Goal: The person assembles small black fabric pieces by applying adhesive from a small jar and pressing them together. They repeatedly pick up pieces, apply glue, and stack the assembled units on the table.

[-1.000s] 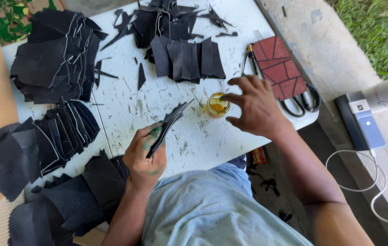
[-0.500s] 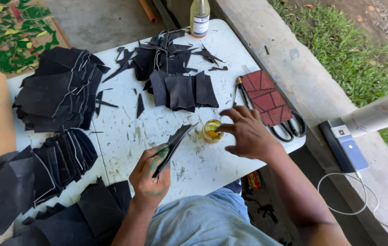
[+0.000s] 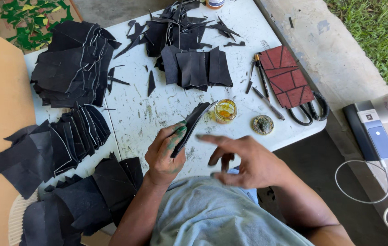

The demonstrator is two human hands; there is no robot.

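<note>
1. Outdoors, a white table (image 3: 166,109) scuffed with green marks carries stacks of black cut pieces; concrete and grass lie beyond its far edge.
2. At the table's near edge, the left hand (image 3: 165,152) has its fingers clenched around a black strip (image 3: 192,126), held on edge and slanting up toward a small jar (image 3: 225,110).
3. That jar, holding yellow liquid, stands just beside the strip's upper tip; its round lid (image 3: 262,124) lies near it.
4. Below the jar, the right hand (image 3: 244,161) is blurred, its fingers spread and released, holding nothing.
5. Beyond the lid lie a red patterned board (image 3: 287,75) and black-handled scissors (image 3: 310,111).
</note>
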